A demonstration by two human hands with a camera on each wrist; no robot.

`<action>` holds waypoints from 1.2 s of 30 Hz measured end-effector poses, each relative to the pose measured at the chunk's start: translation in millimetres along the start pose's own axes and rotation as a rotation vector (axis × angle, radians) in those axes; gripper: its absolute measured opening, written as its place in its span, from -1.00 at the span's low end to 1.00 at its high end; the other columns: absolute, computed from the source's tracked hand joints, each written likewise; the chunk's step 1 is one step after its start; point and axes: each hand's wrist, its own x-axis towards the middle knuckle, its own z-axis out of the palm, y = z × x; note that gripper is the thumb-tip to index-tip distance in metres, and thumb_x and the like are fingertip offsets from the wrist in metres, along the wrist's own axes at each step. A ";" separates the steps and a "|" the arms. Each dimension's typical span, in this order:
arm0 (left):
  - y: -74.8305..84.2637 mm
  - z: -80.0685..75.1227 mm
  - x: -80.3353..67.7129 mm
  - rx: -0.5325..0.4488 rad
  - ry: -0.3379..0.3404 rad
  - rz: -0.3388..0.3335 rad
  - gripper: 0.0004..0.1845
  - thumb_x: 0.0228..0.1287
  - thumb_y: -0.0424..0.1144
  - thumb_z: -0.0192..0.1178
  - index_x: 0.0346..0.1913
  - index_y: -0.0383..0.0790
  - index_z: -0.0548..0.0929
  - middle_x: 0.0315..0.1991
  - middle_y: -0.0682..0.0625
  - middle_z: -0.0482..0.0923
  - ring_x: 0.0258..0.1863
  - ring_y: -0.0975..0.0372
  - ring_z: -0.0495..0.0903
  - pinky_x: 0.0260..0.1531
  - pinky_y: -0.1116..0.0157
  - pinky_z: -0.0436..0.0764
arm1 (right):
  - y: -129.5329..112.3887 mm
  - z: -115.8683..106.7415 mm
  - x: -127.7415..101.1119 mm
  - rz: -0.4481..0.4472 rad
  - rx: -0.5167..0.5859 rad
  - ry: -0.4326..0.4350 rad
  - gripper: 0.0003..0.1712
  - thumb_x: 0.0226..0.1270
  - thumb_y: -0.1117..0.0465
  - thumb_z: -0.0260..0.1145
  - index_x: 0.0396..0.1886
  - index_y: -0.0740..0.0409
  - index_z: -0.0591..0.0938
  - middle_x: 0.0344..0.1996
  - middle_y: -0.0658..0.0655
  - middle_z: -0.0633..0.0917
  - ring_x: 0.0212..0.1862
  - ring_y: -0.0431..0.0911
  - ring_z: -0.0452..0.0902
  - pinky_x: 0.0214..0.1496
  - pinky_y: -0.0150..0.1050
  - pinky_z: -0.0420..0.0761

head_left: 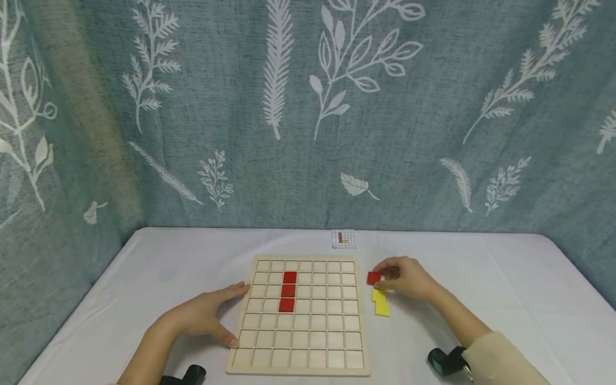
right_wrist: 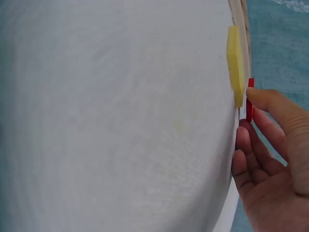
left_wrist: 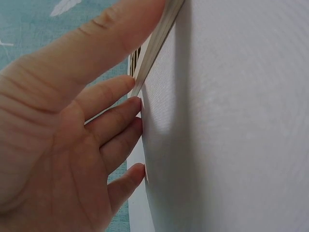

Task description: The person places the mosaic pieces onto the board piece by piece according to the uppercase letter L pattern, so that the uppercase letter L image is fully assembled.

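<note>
Thumb and fingertips of my left hand (head_left: 195,315) rest against the left edge of a wooden grid board (head_left: 300,341), the fingers spread and fairly straight. Three red square tiles (head_left: 288,290) fill a vertical run of cells in its upper left part. Right of the board, my right hand (head_left: 406,278) pinches another red tile (head_left: 373,278) between thumb and finger. In the right wrist view this red tile (right_wrist: 250,100) is seen edge-on. Just below that hand lie yellow tiles (head_left: 383,308) on the table, partly overlapping or touching; I cannot tell which.
A small card (head_left: 344,239) printed with a grid and coloured squares lies behind the board. White cloth covers the table (head_left: 525,285), and a blue-green leaf-patterned curtain (head_left: 298,179) hangs behind it. Black wrist-worn devices (head_left: 444,361) sit at both wrists.
</note>
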 end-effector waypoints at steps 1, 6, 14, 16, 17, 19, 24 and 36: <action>0.2 0.3 -0.1 -0.003 0.001 0.000 0.12 -0.46 -0.15 0.57 0.34 -0.28 0.26 0.38 -0.26 0.11 0.36 -0.18 0.05 0.24 -0.16 0.13 | 0.5 -0.5 -0.5 0.006 0.005 0.001 -0.70 0.02 0.20 0.43 -0.23 0.25 0.67 -0.45 0.01 0.63 -0.40 -0.19 0.44 -0.33 -0.33 0.48; 1.6 1.0 -0.9 0.001 0.004 -0.005 0.12 -0.47 -0.16 0.57 0.34 -0.28 0.27 0.38 -0.26 0.11 0.35 -0.18 0.06 0.24 -0.16 0.15 | 3.7 -2.9 -3.1 0.018 0.030 0.000 -0.68 0.01 0.18 0.43 -0.23 0.24 0.66 -0.46 0.00 0.60 -0.41 -0.18 0.42 -0.35 -0.34 0.47; 2.3 1.1 -0.5 0.013 0.007 -0.003 0.12 -0.45 -0.14 0.57 0.34 -0.27 0.27 0.38 -0.24 0.12 0.35 -0.17 0.07 0.24 -0.14 0.16 | 9.6 -5.4 -7.4 0.038 0.072 -0.003 -0.68 0.01 0.21 0.41 -0.22 0.27 0.66 -0.43 0.02 0.60 -0.39 -0.17 0.39 -0.35 -0.35 0.45; 1.7 1.2 0.3 0.011 0.007 -0.005 0.12 -0.46 -0.13 0.57 0.34 -0.26 0.27 0.38 -0.23 0.12 0.36 -0.16 0.07 0.24 -0.14 0.16 | 9.7 -6.3 -9.0 0.049 0.073 -0.003 -0.68 0.01 0.20 0.41 -0.22 0.27 0.66 -0.45 0.01 0.59 -0.40 -0.16 0.39 -0.37 -0.35 0.44; 1.3 1.5 0.5 0.006 0.009 -0.008 0.12 -0.46 -0.13 0.57 0.34 -0.26 0.27 0.38 -0.23 0.12 0.36 -0.15 0.07 0.25 -0.13 0.16 | 9.4 -6.8 -9.8 0.051 0.073 -0.003 -0.67 0.01 0.20 0.42 -0.22 0.27 0.66 -0.45 0.01 0.59 -0.40 -0.16 0.39 -0.37 -0.34 0.44; 0.2 1.9 0.6 0.014 0.008 -0.005 0.11 -0.46 -0.14 0.57 0.34 -0.26 0.27 0.38 -0.23 0.12 0.35 -0.16 0.07 0.24 -0.15 0.16 | 8.2 -7.7 -11.1 0.050 0.076 -0.007 -0.66 0.01 0.19 0.42 -0.21 0.27 0.66 -0.46 0.01 0.59 -0.41 -0.16 0.38 -0.39 -0.34 0.43; -1.3 2.5 0.3 0.017 0.011 -0.006 0.11 -0.46 -0.15 0.57 0.34 -0.26 0.27 0.38 -0.24 0.12 0.35 -0.17 0.06 0.24 -0.16 0.15 | 5.2 -10.6 -13.8 0.049 0.095 -0.026 -0.66 0.03 0.20 0.40 -0.19 0.29 0.65 -0.42 0.03 0.64 -0.40 -0.17 0.44 -0.38 -0.34 0.48; -0.1 0.8 -0.6 0.001 0.012 -0.022 0.12 -0.47 -0.16 0.57 0.35 -0.24 0.27 0.39 -0.23 0.11 0.36 -0.16 0.05 0.24 -0.14 0.15 | -1.1 -6.0 -14.1 0.021 0.151 -0.047 -0.66 0.01 0.23 0.41 -0.21 0.33 0.65 -0.44 0.04 0.66 -0.41 -0.17 0.47 -0.38 -0.38 0.50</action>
